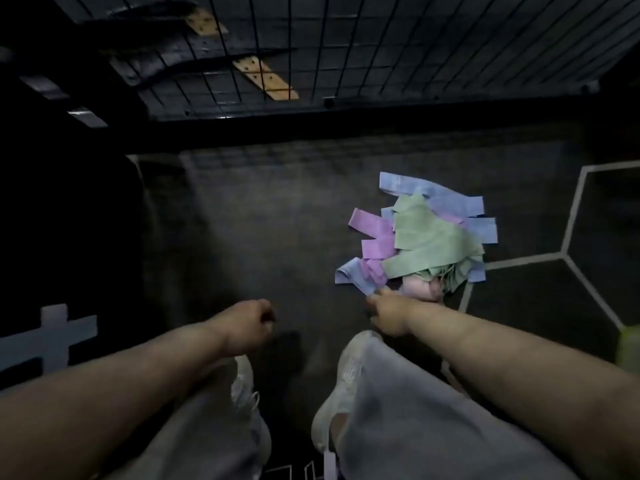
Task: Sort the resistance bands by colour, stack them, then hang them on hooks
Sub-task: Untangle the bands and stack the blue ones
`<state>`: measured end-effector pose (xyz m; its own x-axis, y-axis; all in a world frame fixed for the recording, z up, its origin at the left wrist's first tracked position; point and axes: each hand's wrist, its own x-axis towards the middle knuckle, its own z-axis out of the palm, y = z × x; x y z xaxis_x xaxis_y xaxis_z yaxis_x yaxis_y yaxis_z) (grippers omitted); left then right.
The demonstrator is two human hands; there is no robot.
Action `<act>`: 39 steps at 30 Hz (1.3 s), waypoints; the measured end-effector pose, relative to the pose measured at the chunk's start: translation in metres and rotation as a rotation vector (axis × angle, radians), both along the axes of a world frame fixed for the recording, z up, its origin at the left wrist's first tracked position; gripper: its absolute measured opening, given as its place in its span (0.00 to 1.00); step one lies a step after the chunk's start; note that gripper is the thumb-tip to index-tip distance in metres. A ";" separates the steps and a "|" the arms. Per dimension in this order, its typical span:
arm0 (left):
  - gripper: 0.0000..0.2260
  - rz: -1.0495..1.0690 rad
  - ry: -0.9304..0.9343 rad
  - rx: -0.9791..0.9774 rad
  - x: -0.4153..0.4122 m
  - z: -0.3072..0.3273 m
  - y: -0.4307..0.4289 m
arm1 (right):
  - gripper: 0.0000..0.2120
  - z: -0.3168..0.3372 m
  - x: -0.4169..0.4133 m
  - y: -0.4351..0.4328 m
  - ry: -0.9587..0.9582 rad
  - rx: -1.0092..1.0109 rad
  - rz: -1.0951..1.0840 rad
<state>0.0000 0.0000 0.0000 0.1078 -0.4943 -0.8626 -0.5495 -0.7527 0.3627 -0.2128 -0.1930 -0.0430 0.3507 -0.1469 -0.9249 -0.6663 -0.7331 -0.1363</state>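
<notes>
The head camera looks down in dim light on a dark floor mat [259,220]. The pile of resistance bands [446,268] lies unsorted on it, ahead and to the right of the person's feet. Green bands [426,237] sit on top in the middle, and blue bands [433,195] fan out at the far and right sides. Purple bands [374,233] stick out to the left, and a pink band [417,287] is bunched at the near edge. One blue band [348,271] curls out at the pile's near left corner.

The right hand [389,315] reaches to that corner, its fingers meeting the near end of the curled blue band. The hand is blurred, so I cannot tell whether the fingers pinch the band or only touch it. The left hand [247,323] is held out over the mat, well apart from the pile, fingers curled into a fist with nothing in it.

A black wire grid [381,46] stands beyond the mat, with two tan wooden strips [265,79] behind it. White lines [571,216] form a hexagon pattern on the floor to the right, just beside the pile. Below the arms are grey trousers [398,427] and white shoes [346,375]. A pale fence-like piece [52,334] shows at the left edge. White marks [294,471] at the bottom edge are cut off and unreadable, as is any print on the bands.
</notes>
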 end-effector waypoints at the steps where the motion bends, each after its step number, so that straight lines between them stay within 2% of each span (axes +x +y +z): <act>1: 0.10 -0.006 0.006 0.000 -0.001 -0.012 -0.001 | 0.24 -0.011 0.003 0.001 -0.017 -0.019 0.027; 4: 0.12 -0.031 -0.001 0.011 0.002 -0.037 -0.004 | 0.28 -0.046 0.012 0.005 -0.081 -0.086 0.051; 8: 0.13 -0.055 -0.049 -0.039 -0.001 -0.054 -0.008 | 0.30 -0.082 0.018 0.014 -0.030 -0.164 0.125; 12: 0.14 -0.028 -0.077 -0.116 -0.009 -0.053 -0.005 | 0.33 -0.094 0.022 0.016 -0.048 -0.175 0.048; 18: 0.13 0.024 -0.051 -0.120 -0.019 -0.043 0.000 | 0.26 -0.098 0.017 0.007 -0.062 -0.171 0.041; 21: 0.13 0.033 -0.039 -0.115 -0.018 -0.041 0.000 | 0.27 -0.099 0.018 0.003 -0.079 -0.225 0.061; 24: 0.13 0.009 -0.028 -0.093 -0.015 -0.049 0.001 | 0.26 -0.094 0.014 0.003 -0.187 -0.324 0.090; 27: 0.14 -0.045 -0.016 -0.084 -0.011 -0.057 0.000 | 0.18 -0.081 0.013 -0.004 -0.515 -0.389 0.171; 29: 0.14 -0.056 -0.005 -0.085 -0.008 -0.063 -0.003 | 0.10 -0.075 0.020 -0.009 -0.750 -0.328 0.078; 31: 0.15 -0.057 -0.001 -0.103 -0.004 -0.071 -0.010 | 0.06 -0.063 0.032 -0.008 -0.834 -0.219 -0.121; 33: 0.21 0.003 -0.015 -0.178 0.001 -0.080 -0.019 | 0.08 -0.049 0.051 -0.004 -0.821 -0.120 -0.231; 36: 0.43 0.301 0.108 -0.358 0.009 -0.091 -0.031 | 0.10 -0.026 0.085 0.009 -0.717 0.145 -0.269; 37: 0.46 0.430 0.203 -0.395 0.012 -0.091 -0.034 | 0.11 -0.021 0.096 0.015 -0.691 0.210 -0.302; 38: 0.44 0.551 0.295 -0.420 0.015 -0.092 -0.036 | 0.11 -0.016 0.107 0.020 -0.672 0.256 -0.363; 39: 0.37 0.636 0.375 -0.440 0.019 -0.094 -0.035 | 0.11 -0.012 0.116 0.026 -0.660 0.299 -0.446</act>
